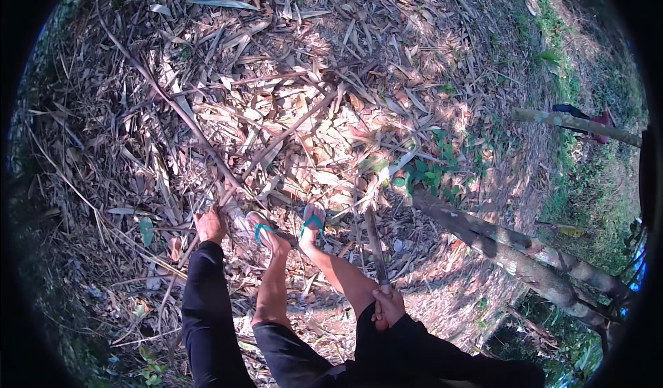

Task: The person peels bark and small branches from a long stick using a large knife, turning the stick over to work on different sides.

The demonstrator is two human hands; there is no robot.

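Right hand (388, 306) clenched on long dark steel blade (376, 246); left hand (210, 225) gripping thin brown bamboo stalk (181, 112) among dry leaves. Best kept taut, feet clear.

Head view, person's own limbs. The left arm, in a long black sleeve, extends straight forward and down from the lower edge; the left hand (210, 225) is lowered at full reach, back of the hand upward, fingers curled under and hidden from view. The right arm, also black-sleeved, is bent close to the body; the right hand (387, 307) sits near the right knee, fingers (379, 315) wrapped in a closed fist, thumb side forward. The two hands are well apart, bare legs between them.
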